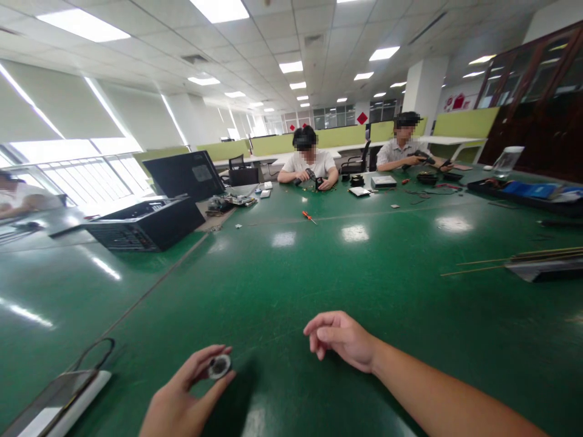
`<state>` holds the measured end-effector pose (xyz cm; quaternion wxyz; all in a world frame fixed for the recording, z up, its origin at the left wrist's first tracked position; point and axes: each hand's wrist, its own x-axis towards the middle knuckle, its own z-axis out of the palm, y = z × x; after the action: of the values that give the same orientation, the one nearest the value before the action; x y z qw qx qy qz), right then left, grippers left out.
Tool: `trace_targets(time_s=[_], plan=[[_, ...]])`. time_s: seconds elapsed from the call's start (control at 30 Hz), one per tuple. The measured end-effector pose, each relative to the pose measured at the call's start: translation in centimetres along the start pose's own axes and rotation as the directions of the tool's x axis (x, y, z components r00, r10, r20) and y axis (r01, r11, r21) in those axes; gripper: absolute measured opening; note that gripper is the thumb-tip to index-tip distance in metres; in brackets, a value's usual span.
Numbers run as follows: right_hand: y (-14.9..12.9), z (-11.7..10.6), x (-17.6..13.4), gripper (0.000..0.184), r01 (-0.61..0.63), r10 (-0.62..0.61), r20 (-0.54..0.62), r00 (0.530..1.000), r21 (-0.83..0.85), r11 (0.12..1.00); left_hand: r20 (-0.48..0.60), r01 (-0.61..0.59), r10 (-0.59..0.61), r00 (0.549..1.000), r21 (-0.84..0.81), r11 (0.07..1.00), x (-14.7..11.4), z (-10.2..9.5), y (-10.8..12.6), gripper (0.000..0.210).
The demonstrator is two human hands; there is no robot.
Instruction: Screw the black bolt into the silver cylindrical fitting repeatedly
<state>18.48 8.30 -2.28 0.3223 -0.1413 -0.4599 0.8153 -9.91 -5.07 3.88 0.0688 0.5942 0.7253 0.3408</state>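
My left hand [189,388] is closed around a small round part [220,366], gripping it between thumb and fingers just over the green table [273,291]. The part has a pale grey rim and a dark, rough-looking centre; its exact kind cannot be made out. To the right, my right hand [339,340] hovers above the tabletop with loosely bent fingers. Nothing shows in it, and it is apart from the round part.
A flat device with a cord [59,400] lies at the lower left. An opened black computer case [146,221] stands behind it. An orange screwdriver [308,216] lies mid-table. Two people handle parts across the table. A dark tray [523,195] and thin rods [483,268] sit right.
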Motion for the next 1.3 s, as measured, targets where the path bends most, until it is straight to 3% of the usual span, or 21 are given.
trace_targets(time_s=[0.07,0.13,0.23,0.3,0.4,0.47,0.53,0.67,0.77,1.3], plan=[[-1.0,-0.5,0.0,0.030,0.121,-0.137,-0.136,0.981,-0.123,0.985,0.161,-0.053,0.065,0.985,-0.077,0.996,2.0,2.7,2.9,0.033],[-2.0,-1.1,-0.2,0.025,0.188,-0.280,-0.196,0.940,-0.387,0.903,0.256,-0.113,0.142,0.956,-0.125,0.986,3.9,5.6,5.9,0.026],[-2.9,-1.9,-0.7,0.028,0.203,-0.442,-0.083,0.893,-0.803,0.561,0.295,-0.221,0.278,0.914,-0.211,0.952,5.9,9.4,8.4,0.027],[-2.7,-2.5,-0.8,0.044,0.189,-0.467,-0.053,0.883,-0.869,0.457,0.291,-0.279,0.362,0.886,-0.288,0.916,6.5,11.3,8.6,0.026],[-1.8,-3.3,-0.6,0.066,0.125,-0.406,-0.108,0.908,-0.852,0.508,0.344,-0.319,0.455,0.821,-0.386,0.866,6.7,12.8,7.4,0.025],[-1.5,-3.8,-0.3,0.067,0.080,-0.349,-0.150,0.925,-0.820,0.566,0.391,-0.290,0.456,0.800,-0.413,0.863,6.7,13.2,6.6,0.025],[-1.5,-4.0,-0.1,0.058,0.057,-0.324,-0.169,0.931,-0.809,0.586,0.410,-0.240,0.415,0.812,-0.414,0.878,6.7,13.4,6.1,0.027],[-2.1,-3.7,-0.1,0.031,0.057,-0.298,-0.121,0.947,-0.850,0.523,0.400,-0.154,0.309,0.863,-0.373,0.915,6.6,13.6,5.9,0.037],[-2.4,-3.3,-0.1,0.017,0.040,-0.252,-0.107,0.962,-0.855,0.517,0.404,-0.107,0.256,0.878,-0.357,0.928,6.5,13.7,5.9,0.033],[-2.1,-3.2,0.0,0.008,-0.034,-0.229,-0.154,0.961,-0.890,0.455,0.388,-0.150,0.323,0.863,-0.413,0.898,6.4,13.6,6.4,0.027]])
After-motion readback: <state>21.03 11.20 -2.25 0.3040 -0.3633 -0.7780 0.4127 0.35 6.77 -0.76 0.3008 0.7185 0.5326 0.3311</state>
